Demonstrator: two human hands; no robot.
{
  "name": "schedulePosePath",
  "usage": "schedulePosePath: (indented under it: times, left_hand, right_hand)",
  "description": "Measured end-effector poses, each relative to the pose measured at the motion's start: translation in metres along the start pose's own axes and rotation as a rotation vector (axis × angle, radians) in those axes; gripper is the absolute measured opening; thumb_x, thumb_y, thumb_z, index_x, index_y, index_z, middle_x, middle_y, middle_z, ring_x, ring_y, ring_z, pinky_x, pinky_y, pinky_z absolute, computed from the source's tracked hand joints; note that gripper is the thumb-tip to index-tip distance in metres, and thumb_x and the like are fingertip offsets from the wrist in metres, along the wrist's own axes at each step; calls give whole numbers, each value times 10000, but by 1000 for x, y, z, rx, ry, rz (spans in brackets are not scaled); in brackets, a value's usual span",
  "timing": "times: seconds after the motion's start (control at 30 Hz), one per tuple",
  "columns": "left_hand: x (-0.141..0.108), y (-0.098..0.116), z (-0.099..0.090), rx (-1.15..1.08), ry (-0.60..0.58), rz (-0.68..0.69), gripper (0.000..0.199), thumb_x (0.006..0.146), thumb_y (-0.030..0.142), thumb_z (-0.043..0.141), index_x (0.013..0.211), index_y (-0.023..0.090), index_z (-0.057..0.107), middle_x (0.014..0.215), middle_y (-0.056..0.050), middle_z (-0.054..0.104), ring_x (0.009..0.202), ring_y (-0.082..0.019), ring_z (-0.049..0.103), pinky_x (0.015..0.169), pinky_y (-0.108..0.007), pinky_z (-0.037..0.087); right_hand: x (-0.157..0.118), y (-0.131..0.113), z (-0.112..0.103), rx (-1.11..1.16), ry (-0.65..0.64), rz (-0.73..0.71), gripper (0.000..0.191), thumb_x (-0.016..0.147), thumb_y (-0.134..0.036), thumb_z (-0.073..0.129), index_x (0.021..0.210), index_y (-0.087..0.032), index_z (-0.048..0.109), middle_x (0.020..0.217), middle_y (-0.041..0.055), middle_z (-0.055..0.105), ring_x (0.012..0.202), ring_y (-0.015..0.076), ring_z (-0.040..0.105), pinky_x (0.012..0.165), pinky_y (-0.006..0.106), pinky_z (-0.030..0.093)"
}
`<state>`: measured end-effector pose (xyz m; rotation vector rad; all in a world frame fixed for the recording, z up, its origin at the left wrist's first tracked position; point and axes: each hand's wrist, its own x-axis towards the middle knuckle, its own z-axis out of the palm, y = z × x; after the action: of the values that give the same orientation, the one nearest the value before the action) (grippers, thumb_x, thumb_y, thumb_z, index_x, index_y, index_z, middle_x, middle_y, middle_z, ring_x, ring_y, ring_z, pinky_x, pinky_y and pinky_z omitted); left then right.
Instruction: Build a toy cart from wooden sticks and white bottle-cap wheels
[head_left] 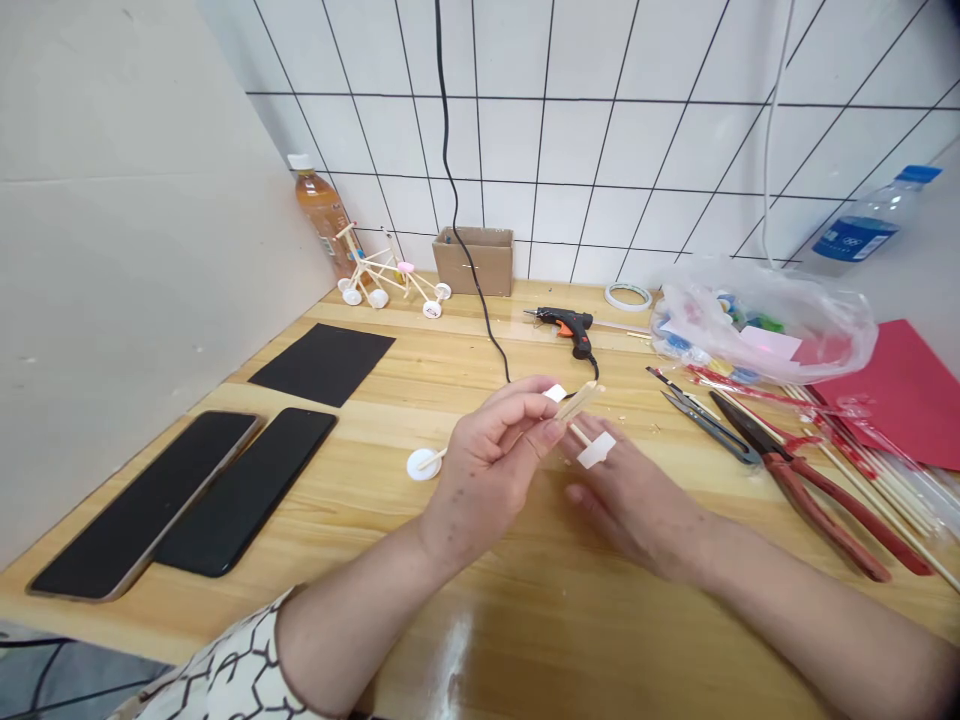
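Sticks (576, 403) in the hands (487, 470); blue bottle label (855, 240) too small to read.

A cream sleeve (238, 655), printed with dark lines that branch into an angular network, ends partway along the person's left arm (360, 612). The left hand (487, 470) and right hand (637, 490) are bare, as is the visible right forearm (814, 605).
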<state>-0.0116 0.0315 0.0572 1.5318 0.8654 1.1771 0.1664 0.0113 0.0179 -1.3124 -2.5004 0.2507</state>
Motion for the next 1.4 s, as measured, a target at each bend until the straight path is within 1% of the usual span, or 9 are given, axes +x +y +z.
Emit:
schedulePosePath:
  times: [0.1, 0.23, 0.37, 0.67, 0.83, 1.0, 1.1, 1.33, 1.4]
  left_hand:
    - [0, 0, 0, 5, 7, 6, 109, 822, 154, 540, 811, 147, 649, 1074, -78, 649, 1186, -174, 495, 961, -247, 408]
    - [-1, -2, 1, -19, 1, -23, 85, 806, 151, 560, 806, 144, 644, 1122, -85, 626, 1157, -182, 519, 954, -259, 417]
    - [-1, -3, 3, -35, -18, -59, 86, 807, 172, 566, 810, 142, 646, 1158, -95, 605, 1121, -196, 544, 936, -282, 434]
    - [0, -5, 4, -25, -36, -77, 99, 804, 186, 567, 802, 137, 652, 1150, -103, 602, 1085, -195, 560, 909, -285, 450]
    - [0, -5, 4, -37, -49, -75, 100, 807, 176, 562, 797, 133, 652, 1143, -111, 603, 1130, -194, 532, 918, -276, 440]
    - [-1, -9, 5, -66, -53, -85, 83, 800, 161, 568, 821, 133, 643, 1138, -108, 595, 1108, -179, 543, 932, -276, 429]
    - [-1, -10, 6, -59, -60, -90, 84, 799, 156, 564, 817, 136, 644, 1141, -99, 597, 1115, -177, 535, 940, -272, 422]
    - [-1, -11, 7, -24, -75, -102, 91, 801, 183, 568, 796, 138, 646, 1129, -102, 599, 1071, -193, 555, 914, -289, 438]
    - [-1, -10, 7, -15, -81, -106, 93, 803, 178, 565, 789, 134, 646, 1120, -107, 599, 1064, -195, 557, 920, -294, 433]
  right_hand:
    - [-2, -10, 13, -31, -225, -38, 715, 882, -430, 364, 1443, -47, 144, 1507, 179, 141, 1389, 271, 61, 1108, 467, 179]
    - [-3, -10, 16, -48, -336, 16, 876, 835, -608, 340, 1442, -20, 109, 1508, 198, 86, 1388, 279, 16, 1117, 460, 147]
    - [-2, 16, 10, -169, -292, 134, 812, 852, -575, 327, 1431, -24, 184, 1491, 210, 166, 1381, 298, 99, 1107, 490, 150]
    - [-8, 82, -5, -382, -227, 532, 821, 862, -596, 189, 1410, 13, 233, 1490, 196, 166, 1382, 279, 83, 1117, 443, 138]
    - [-7, 74, -11, -530, -165, 618, 819, 862, -595, 191, 1388, 25, 287, 1483, 223, 174, 1375, 330, 86, 1101, 514, 92]
    - [-5, 42, 2, -365, -255, 310, 741, 889, -537, 203, 1397, -2, 272, 1479, 224, 192, 1377, 301, 100, 1095, 499, 162]
    - [-5, 39, 11, -296, -264, 200, 731, 882, -547, 240, 1396, -29, 285, 1470, 209, 240, 1375, 291, 131, 1095, 490, 187]
    - [-9, 71, -2, -413, -188, 573, 824, 859, -610, 160, 1400, 4, 266, 1477, 214, 204, 1376, 293, 126, 1103, 491, 144]
    - [-9, 69, -4, -429, -188, 590, 850, 856, -619, 148, 1398, 27, 255, 1481, 219, 180, 1379, 299, 100, 1107, 487, 122]
